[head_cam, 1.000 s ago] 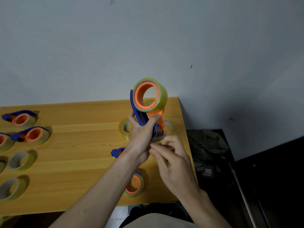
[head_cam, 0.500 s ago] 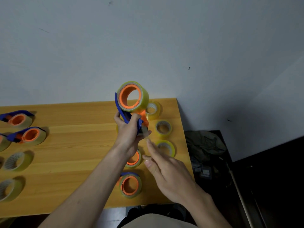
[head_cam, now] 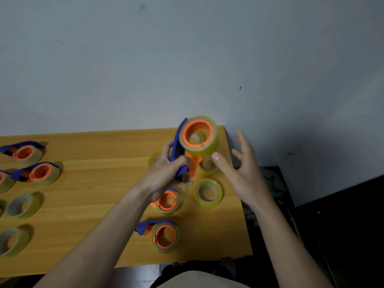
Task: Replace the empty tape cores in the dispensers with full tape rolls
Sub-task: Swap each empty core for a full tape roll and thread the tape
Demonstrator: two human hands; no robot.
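Above the far right corner of the wooden worktop (head_cam: 87, 183), the left hand (head_cam: 164, 175) grips the light, rigid blue-and-orange dispenser with its yellowish tape roll (head_cam: 198, 137) by the handle, its sensible hold, while the right hand (head_cam: 241, 173) hovers with fingers spread and empty.

Flat wooden table top with orange-brown grain (head_cam: 87, 196) is set against a plain pale grey-blue painted wall (head_cam: 187, 59). Small dark marks (head_cam: 240, 88) are seen on the wall. Dark floor area (head_cam: 342, 225) is seen right of the table, with crumpled dark olive fabric (head_cam: 274, 183) lying just beside the table's right edge. Beige cloth (head_cam: 199, 280) is seen at bottom edge.
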